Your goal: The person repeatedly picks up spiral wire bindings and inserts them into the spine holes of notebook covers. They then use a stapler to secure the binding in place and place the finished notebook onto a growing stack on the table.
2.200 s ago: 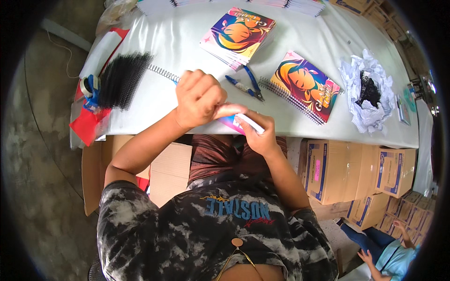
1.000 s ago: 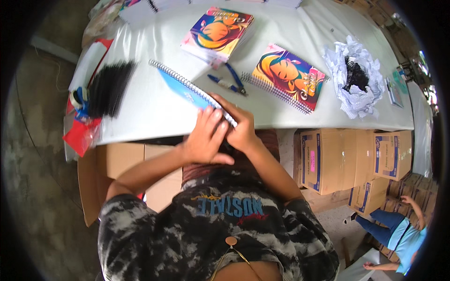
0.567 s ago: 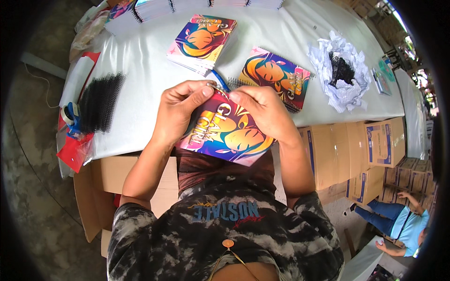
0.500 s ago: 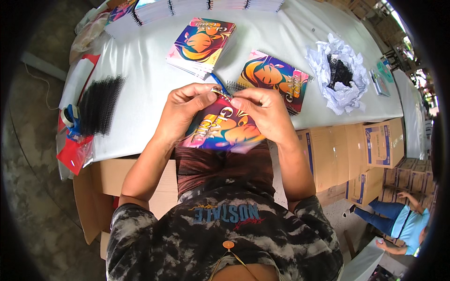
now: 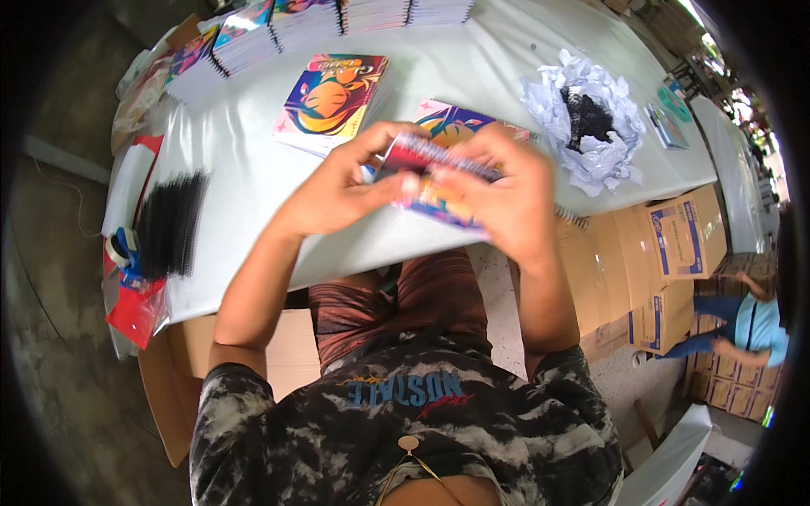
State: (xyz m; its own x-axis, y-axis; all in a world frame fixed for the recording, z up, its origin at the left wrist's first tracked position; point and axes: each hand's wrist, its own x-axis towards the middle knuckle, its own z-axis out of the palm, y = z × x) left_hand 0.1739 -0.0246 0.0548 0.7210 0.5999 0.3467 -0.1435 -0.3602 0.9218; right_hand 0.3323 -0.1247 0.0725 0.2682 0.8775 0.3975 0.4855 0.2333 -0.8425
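Between my hands is a small notebook with a colourful cover, blurred by motion and tilted above the table's near edge. My left hand grips its left side, with a bit of something blue showing beside the fingers. My right hand is closed on the other side. A dark spiral coil sticks out past the right hand; what it belongs to is hidden. Just behind lies another spiral notebook, partly covered by my hands. A stack of similar notebooks sits farther back, to the left.
Loose black spiral coils lie at the left, near a blue tape dispenser and red plastic. Crumpled white paper holds a black tangle. Bound notebooks line the back. Cardboard boxes and a person are at right.
The held notebook has been raised, turned and moved away from my body, toward the table. My right hand has shifted right. The view has moved slightly; the person at right has changed posture.
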